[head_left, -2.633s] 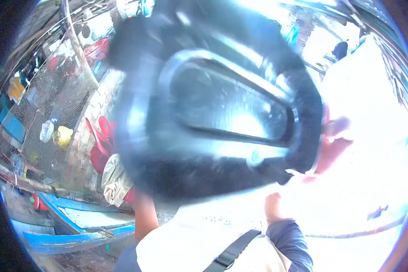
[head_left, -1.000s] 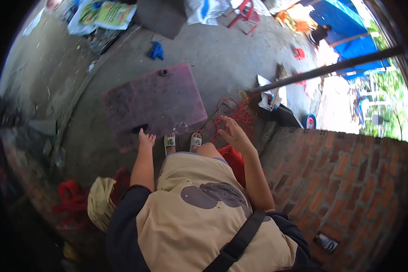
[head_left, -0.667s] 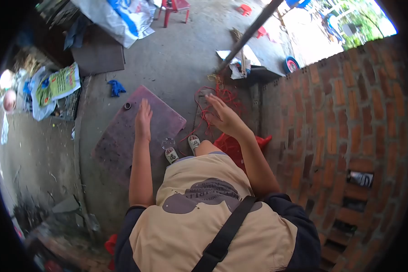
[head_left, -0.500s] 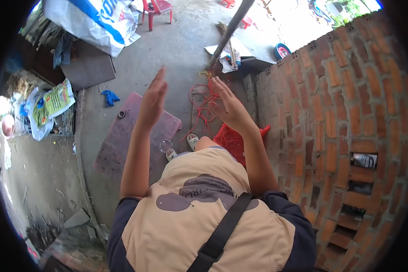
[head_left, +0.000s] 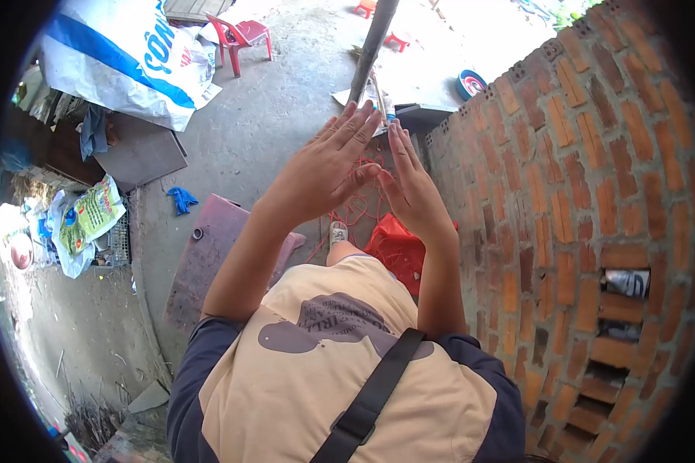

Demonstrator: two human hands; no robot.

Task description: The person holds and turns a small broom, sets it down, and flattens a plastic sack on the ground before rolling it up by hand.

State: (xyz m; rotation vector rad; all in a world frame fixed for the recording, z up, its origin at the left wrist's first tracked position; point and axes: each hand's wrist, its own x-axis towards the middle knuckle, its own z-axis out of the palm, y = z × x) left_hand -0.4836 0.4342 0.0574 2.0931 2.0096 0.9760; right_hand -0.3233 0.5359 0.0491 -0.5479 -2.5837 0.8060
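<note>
Both hands are raised in front of my chest, close together, with nothing in them. My left hand has its back toward me, its fingers stretched out and its thumb pointing right. My right hand stands just beside it, fingers extended upward. The thumbs are near each other; whether they touch I cannot tell. Beyond and below the hands lie tangled red strings on the floor, partly hidden. A red plastic stool or chair is under my right forearm.
A brick wall runs along the right. On the left are a purplish board, a blue cloth and a crate with bags. A pole rises ahead. A red chair stands farther off, near a large white sack.
My left hand has swung right and turned its back toward me, coming close to my right hand. My right hand has shifted slightly right. The camera view has tilted a little.
</note>
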